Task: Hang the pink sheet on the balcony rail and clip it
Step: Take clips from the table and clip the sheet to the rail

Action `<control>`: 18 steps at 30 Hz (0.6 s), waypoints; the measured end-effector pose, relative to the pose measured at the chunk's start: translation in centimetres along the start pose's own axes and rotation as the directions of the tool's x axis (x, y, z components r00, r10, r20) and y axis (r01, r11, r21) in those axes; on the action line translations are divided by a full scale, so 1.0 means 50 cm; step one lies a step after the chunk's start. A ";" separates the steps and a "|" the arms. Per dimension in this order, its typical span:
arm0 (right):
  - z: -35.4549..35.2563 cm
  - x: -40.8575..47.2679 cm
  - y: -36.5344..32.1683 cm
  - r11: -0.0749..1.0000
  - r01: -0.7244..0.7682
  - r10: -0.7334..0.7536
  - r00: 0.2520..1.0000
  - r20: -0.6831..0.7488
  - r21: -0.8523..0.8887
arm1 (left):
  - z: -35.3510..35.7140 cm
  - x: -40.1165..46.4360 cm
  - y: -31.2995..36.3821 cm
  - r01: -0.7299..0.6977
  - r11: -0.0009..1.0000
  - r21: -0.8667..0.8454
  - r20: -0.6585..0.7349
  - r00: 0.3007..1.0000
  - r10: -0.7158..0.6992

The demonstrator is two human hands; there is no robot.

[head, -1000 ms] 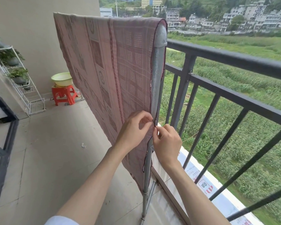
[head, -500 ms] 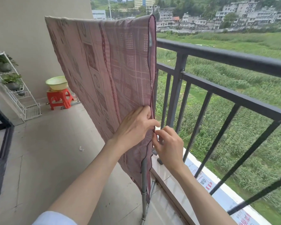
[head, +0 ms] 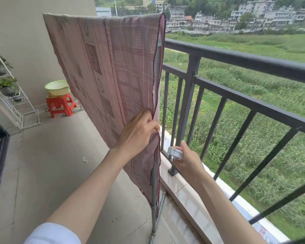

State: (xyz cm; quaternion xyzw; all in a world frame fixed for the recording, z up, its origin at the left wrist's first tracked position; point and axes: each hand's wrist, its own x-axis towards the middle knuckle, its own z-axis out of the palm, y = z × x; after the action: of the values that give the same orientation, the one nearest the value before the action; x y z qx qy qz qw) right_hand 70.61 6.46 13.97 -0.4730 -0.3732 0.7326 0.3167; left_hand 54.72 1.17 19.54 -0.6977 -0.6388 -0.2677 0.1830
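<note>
On the tiled balcony floor [head: 42, 173], beside the dark railing [head: 236, 59], the left hand [head: 139, 132] pinches the pink sheet [head: 113, 76] edge; right hand [head: 187, 159], just right, grips a pale clip [head: 174, 152].

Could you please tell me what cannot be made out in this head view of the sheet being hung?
- Grey metal rack pole: its upper length is hidden behind the pink patterned sheet.
- Small pale clip in the right hand: blurred, so its shape is unclear.
- Left hand: fingertips are hidden in the sheet's edge.
- Red print on the white ledge: cut off by the bottom edge.
</note>
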 end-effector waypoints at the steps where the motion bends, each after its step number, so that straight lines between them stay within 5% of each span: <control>1: -0.007 -0.001 0.000 0.997 -0.046 0.044 0.998 0.040 0.063 | -0.002 0.001 0.003 0.003 1.000 0.002 0.004 1.000 -0.003; 6: -0.014 -0.011 -0.010 0.936 -0.165 0.087 0.965 0.247 0.311 | -0.016 0.007 0.013 0.015 0.998 0.056 0.041 0.999 -0.018; 10: -0.016 -0.010 -0.006 0.978 0.165 -0.153 0.983 0.097 -0.129 | -0.019 0.011 0.014 0.017 0.997 0.078 0.064 0.998 -0.022; 18: -0.031 -0.028 -0.001 0.951 0.268 -0.256 0.962 0.094 -0.154 | -0.011 0.012 0.022 0.061 0.995 0.080 0.066 0.996 -0.067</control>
State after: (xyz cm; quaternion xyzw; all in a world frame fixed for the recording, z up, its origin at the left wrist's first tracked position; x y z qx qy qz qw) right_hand 72.52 5.71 14.23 -0.4169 -0.5034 0.6674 0.3569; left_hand 55.74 1.20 20.46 -0.6779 -0.6767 -0.2242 0.1795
